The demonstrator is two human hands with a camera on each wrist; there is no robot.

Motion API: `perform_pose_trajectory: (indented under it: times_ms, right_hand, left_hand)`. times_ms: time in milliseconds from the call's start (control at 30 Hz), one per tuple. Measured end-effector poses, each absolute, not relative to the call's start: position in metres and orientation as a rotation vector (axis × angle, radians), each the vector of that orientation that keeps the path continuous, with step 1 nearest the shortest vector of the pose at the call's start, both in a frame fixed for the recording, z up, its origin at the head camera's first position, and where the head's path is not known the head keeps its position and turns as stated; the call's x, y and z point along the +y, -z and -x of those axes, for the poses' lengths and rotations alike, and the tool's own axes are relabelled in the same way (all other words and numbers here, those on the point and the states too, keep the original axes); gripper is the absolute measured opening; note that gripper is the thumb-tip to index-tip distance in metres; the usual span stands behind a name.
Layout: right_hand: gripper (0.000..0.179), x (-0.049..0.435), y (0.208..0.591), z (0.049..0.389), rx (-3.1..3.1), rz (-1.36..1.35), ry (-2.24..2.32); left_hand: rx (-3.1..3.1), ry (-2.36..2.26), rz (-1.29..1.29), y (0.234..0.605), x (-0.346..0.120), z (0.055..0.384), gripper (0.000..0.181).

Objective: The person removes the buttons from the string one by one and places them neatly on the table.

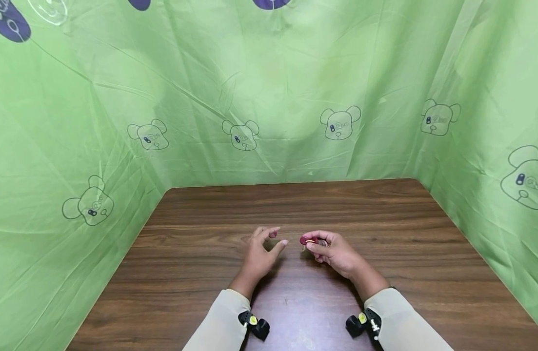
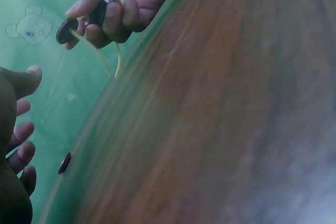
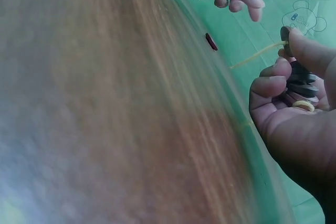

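My right hand [image 1: 339, 252] pinches a dark red button-like disc [image 2: 65, 31] between thumb and forefinger. A pale yellow cord [image 3: 257, 55] runs from this disc and hangs down. Several more dark discs [image 3: 302, 81] sit bunched in the right palm, partly hidden by the curled fingers. Facing it, my left hand [image 1: 259, 251] holds nothing, its thumb spread away from the loosely bent fingers. Another dark red disc [image 1: 273, 234] lies flat by the left fingertips; both wrist views show this loose disc [image 2: 64, 163] edge-on, apart from the hands.
A brown wood-grain table [image 1: 198, 282] spreads under both hands. Green curtain fabric [image 1: 286, 156] with printed bear heads encloses its back and sides. Black wrist cameras [image 1: 255, 326] are strapped at both pale sleeves [image 1: 220, 321].
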State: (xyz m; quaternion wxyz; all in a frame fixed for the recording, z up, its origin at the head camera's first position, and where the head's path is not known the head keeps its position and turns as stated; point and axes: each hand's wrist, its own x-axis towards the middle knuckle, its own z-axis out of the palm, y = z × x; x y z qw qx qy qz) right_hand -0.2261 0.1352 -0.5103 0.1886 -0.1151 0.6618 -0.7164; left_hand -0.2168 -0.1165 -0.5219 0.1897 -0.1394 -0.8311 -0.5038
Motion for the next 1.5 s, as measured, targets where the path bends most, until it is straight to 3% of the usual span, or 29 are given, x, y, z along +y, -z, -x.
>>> perform_pose_trajectory:
  times_ms: [467,1500]
  right_hand:
    - [0.035,0.131,0.505,0.222,2.049,0.373,1.966]
    - [0.025,0.125,0.504,0.217,2.082,0.423,1.904]
  left_hand:
    - [-2.288,1.655,0.581,0.519,-0.098,0.205,0.031]
    - [-2.346,1.659,0.544,0.521,-0.09,0.202,0.027]
